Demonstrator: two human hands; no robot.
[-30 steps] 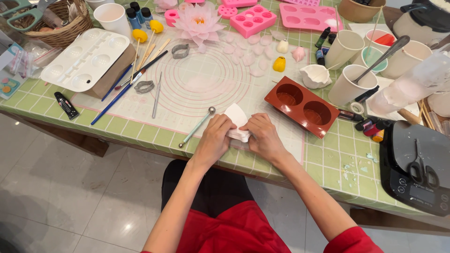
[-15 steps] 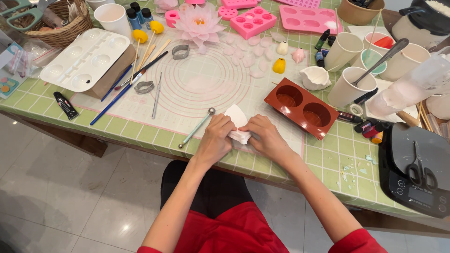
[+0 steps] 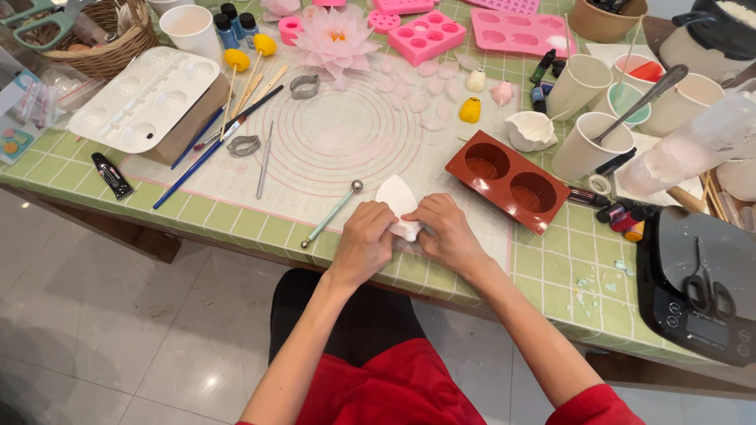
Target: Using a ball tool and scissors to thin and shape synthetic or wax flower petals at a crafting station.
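White petal (image 3: 396,197) sits pinched between my left hand (image 3: 364,242) and right hand (image 3: 450,236) at the tabletop (image 3: 236,220) edge; I judge too hard a squeeze could tear it.

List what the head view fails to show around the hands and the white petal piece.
- Lower end of the white petal piece: covered by the left hand and right hand.
- Fingertips of both hands: curled out of sight, grip unclear.
- Wicker basket: cut off by the top edge.
- Black scale: cut off by the right edge.
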